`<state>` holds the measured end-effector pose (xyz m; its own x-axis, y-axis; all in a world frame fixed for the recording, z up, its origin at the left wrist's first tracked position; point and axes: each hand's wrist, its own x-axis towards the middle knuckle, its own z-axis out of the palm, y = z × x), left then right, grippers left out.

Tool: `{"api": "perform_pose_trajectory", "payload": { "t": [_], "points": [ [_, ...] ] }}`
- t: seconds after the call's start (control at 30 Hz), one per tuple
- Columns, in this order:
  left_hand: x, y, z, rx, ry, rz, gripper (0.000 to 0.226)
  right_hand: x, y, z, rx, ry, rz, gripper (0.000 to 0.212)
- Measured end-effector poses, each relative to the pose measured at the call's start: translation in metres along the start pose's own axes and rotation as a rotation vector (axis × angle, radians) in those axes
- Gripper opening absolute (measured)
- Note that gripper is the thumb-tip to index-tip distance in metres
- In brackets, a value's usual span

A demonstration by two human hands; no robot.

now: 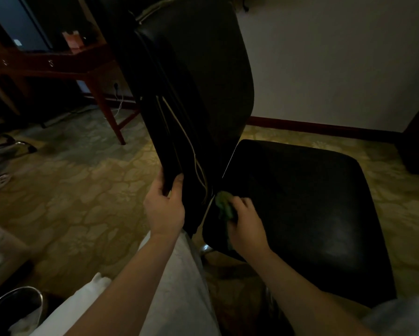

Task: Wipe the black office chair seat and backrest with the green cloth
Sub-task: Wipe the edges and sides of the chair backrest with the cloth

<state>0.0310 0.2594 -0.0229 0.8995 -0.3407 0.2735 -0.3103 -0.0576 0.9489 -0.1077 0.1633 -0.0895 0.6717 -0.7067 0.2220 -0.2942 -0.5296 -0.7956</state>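
The black office chair stands in front of me, its tall backrest (191, 69) rising at centre and its shiny seat (300, 202) spreading to the right. My left hand (164, 207) grips the lower side edge of the backrest, thumb on one face and fingers on the other. My right hand (246, 225) presses a bunched green cloth (224, 206) onto the seat's near left corner, close to the gap under the backrest. Most of the cloth is hidden under my fingers.
A red-brown wooden desk (58, 61) stands at the back left, with cables by the wall behind its leg. Patterned yellow carpet (82, 190) covers the floor. A metal bin (17, 309) sits at the bottom left. A white wall (336, 57) with dark skirting runs behind the chair.
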Motion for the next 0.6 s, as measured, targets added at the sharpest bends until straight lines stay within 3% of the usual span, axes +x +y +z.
{"api": "perform_pose_trajectory", "payload": {
  "t": [0.2,0.3,0.43,0.6],
  "points": [
    [-0.003,0.004,0.004,0.005,0.032,-0.007,0.043,0.032,-0.044,-0.034,0.094,0.167,-0.073,0.051],
    [-0.003,0.005,0.004,0.017,0.024,-0.028,0.043,0.029,-0.05,-0.023,0.024,0.128,-0.119,0.05],
    [-0.003,0.006,0.001,0.018,0.016,-0.04,0.045,0.008,-0.026,-0.001,-0.027,0.023,-0.038,0.044],
    [-0.004,0.007,0.002,0.009,0.035,-0.03,0.044,0.015,-0.027,-0.014,0.061,0.139,-0.03,0.046]
  ]
}}
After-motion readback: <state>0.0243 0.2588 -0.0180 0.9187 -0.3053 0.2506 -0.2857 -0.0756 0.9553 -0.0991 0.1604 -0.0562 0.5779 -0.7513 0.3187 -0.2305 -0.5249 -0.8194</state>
